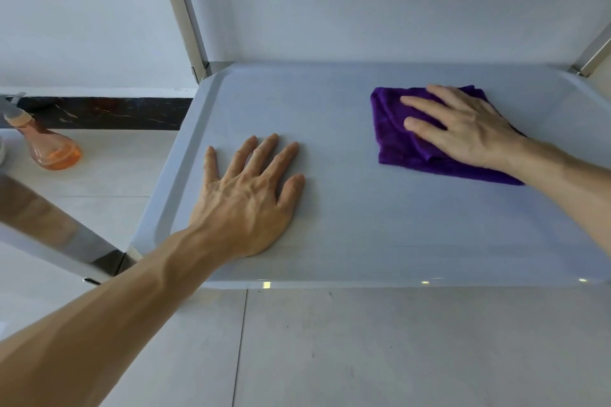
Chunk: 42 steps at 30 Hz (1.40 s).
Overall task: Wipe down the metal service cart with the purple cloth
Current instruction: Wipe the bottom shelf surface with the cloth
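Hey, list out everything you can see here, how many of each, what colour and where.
Purple cloth: one, purple, folded, lying on the right part of the cart shelf.
Cart shelf: one, pale grey metal, centre of view, with another shelf above.
Cart posts: two visible, silver, at the shelf's far corners.
Spray bottle: one, orange, on the floor to the left.
Floor: pale tiles, below the shelf.
Left hand: flat on the shelf.
Right hand: flat on the cloth.
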{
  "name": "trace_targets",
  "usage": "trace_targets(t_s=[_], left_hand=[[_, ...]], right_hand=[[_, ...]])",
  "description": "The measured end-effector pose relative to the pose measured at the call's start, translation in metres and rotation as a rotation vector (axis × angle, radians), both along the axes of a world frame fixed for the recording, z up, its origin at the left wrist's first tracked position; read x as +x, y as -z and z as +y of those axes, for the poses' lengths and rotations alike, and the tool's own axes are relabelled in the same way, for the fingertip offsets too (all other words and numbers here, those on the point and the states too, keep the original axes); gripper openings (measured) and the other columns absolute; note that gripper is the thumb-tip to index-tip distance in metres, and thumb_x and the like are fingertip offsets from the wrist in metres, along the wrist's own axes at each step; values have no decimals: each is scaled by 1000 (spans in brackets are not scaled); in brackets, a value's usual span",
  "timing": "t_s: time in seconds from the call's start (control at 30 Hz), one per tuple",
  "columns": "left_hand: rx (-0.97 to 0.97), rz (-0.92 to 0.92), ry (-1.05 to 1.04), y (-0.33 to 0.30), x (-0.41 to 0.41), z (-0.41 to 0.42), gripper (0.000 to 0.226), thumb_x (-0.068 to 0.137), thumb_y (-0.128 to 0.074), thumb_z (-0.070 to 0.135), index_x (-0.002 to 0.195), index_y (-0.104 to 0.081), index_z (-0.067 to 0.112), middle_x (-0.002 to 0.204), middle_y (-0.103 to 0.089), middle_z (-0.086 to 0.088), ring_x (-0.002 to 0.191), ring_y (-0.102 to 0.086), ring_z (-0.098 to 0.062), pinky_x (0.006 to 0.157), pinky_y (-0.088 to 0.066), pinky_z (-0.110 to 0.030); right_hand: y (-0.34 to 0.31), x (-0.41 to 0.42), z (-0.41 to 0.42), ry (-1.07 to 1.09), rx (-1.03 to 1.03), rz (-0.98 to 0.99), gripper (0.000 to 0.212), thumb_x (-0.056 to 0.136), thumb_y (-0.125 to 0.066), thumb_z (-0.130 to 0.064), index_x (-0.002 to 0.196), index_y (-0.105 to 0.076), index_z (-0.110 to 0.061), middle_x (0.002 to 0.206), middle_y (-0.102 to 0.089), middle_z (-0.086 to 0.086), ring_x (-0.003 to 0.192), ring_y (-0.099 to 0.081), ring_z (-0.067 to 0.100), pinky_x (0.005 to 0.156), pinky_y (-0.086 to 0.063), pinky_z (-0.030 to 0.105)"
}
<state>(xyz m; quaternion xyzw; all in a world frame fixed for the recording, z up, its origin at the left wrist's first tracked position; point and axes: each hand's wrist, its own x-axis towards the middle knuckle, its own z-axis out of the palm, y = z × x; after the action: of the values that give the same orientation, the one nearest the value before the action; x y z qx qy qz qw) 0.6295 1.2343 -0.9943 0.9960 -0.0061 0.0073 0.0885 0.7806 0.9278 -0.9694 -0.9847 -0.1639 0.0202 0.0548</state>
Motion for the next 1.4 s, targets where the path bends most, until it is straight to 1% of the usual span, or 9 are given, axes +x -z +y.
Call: trace_targets(t_s=[0.13, 0.27, 0.4, 0.5, 0.57, 0.77, 0.97, 1.13, 1.4], left_hand=[[7, 8, 2, -1, 0, 0, 65, 91, 4, 65, 153, 2, 46, 165, 2, 16, 151, 8, -9, 119, 8, -58], [12, 10, 0, -2, 0, -1, 64, 93, 1, 64, 154, 1, 44, 165, 1, 14, 151, 8, -10, 118, 9, -59], [14, -4, -2, -2, 0, -3, 62, 95, -2, 62, 154, -1, 44, 165, -1, 13, 151, 7, -10, 118, 8, -59], [19, -9, -6, 0, 0, -2, 62, 94, -1, 63, 154, 1, 44, 165, 1, 13, 152, 7, -10, 118, 9, -58], [15, -8, -5, 0, 1, -1, 63, 93, 0, 64, 153, 2, 45, 165, 3, 14, 151, 10, -9, 119, 10, -58], [-17, 1, -11, -1, 0, 0, 64, 92, 1, 65, 153, 2, 47, 164, 2, 18, 151, 10, -7, 119, 11, -56], [-36, -7, -16, 0, -1, 0, 63, 93, 0, 65, 153, -1, 47, 164, 1, 20, 150, 10, -5, 119, 12, -54], [-27, -9, -13, 1, -2, 1, 62, 94, 0, 64, 153, 0, 47, 164, 2, 20, 150, 10, -5, 119, 11, -54], [-12, 6, 9, -2, -7, 10, 62, 94, -2, 64, 153, -1, 48, 163, 0, 22, 150, 8, -3, 120, 8, -53]], right_hand=[[2, 43, 24, 190, -17, 69, 76, 82, -12, -87, 150, -14, -55, 166, -10, -6, 152, -5, 24, 120, -5, 53], [2, 61, 94, 317, 31, 119, 93, 74, -10, -93, 155, -3, -47, 167, 5, 0, 149, 10, 45, 116, 8, 65], [0, 47, 187, 94, -20, 103, 93, 75, -16, -94, 154, -3, -47, 167, 7, 0, 146, 11, 53, 111, 8, 72], [2, 30, 234, -125, -25, 125, 86, 78, -19, -91, 153, -4, -51, 167, 5, -5, 148, 13, 48, 113, 10, 69], [2, 27, 241, -188, -25, 140, 83, 80, -20, -89, 152, -5, -53, 167, 5, -8, 149, 14, 44, 115, 12, 66], [2, 46, 193, -144, 26, 116, 72, 84, -22, -84, 150, -10, -57, 165, 1, -18, 153, 6, 29, 119, 6, 55], [3, 72, 52, 105, -5, 110, 77, 75, -15, -92, 146, -7, -63, 164, 0, -22, 153, -1, 27, 119, -2, 55], [3, 48, -49, 315, -11, 99, 84, 67, -7, -98, 145, -6, -66, 164, -3, -23, 153, -2, 24, 120, -3, 52], [11, 4, -59, 364, -26, 106, 85, 67, -3, -97, 146, -1, -64, 164, 3, -21, 153, 5, 27, 120, 1, 53]])
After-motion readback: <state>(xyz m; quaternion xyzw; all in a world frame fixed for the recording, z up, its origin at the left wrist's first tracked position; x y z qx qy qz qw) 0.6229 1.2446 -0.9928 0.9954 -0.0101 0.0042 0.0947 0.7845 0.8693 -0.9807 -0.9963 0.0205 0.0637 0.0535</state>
